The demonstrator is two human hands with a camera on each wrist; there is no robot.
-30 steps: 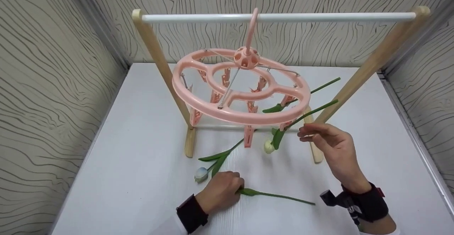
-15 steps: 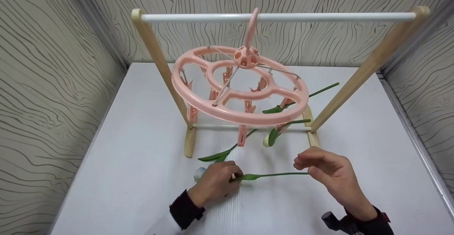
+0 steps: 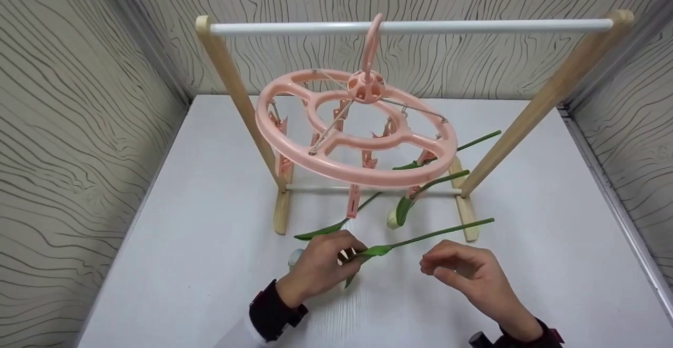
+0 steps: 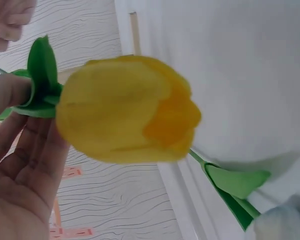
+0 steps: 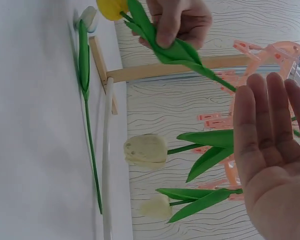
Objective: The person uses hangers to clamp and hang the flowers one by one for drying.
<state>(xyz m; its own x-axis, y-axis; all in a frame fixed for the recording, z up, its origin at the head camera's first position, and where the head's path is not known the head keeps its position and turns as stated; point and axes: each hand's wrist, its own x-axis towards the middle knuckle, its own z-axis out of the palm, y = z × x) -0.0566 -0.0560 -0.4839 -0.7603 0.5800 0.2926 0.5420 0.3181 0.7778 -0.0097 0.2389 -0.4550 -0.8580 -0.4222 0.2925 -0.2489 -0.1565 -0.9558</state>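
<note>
The yellow tulip (image 4: 125, 110) is raised above the near part of the white table (image 3: 210, 295), its stem pointing right and far. The left hand (image 3: 322, 264) pinches it between thumb and fingers at the leaves, just below the bloom. To the right, on the near side of the stem, the right hand (image 3: 473, 277) is held with fingers extended and relaxed. A pale blue tulip (image 3: 295, 256) lies on the table beyond the left hand, partly hidden by it. Farther off, a round pink hanger (image 3: 336, 166) hooks over the white bar (image 3: 473, 26) of a wooden rack (image 3: 557, 90); two whitish tulips (image 5: 146, 150) hang blooms-down from pegs at its right side.
</note>
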